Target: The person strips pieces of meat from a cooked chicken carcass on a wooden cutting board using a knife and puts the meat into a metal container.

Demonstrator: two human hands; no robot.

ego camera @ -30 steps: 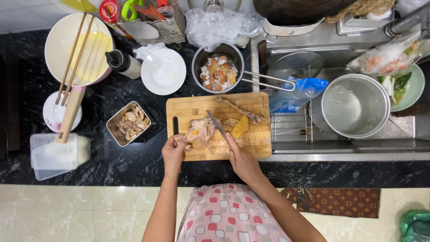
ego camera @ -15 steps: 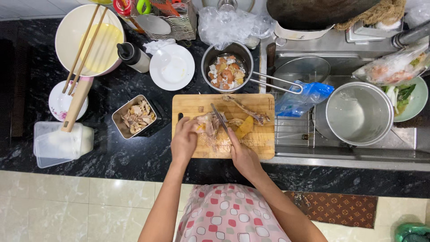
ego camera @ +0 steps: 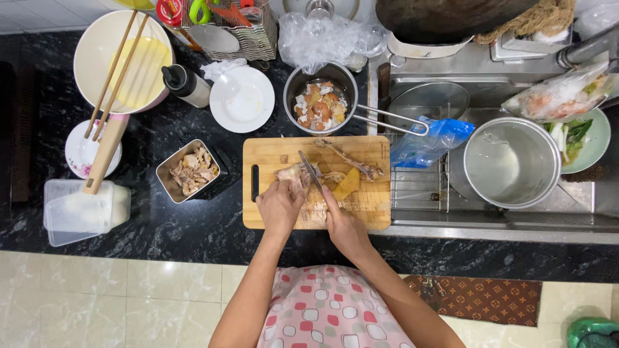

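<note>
Left hand (ego camera: 278,207) pins cooked chicken piece (ego camera: 291,175) on cutting board (ego camera: 271,149), mid desk. Right hand (ego camera: 342,225) grips knife (ego camera: 309,169). Meat looks soft, greasy, slippery, so hold flat by firm bony end.

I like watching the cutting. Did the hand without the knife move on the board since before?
Yes. The left hand slid toward the right hand, closer to the wooden cutting board's middle and further from its handle slot.
</note>
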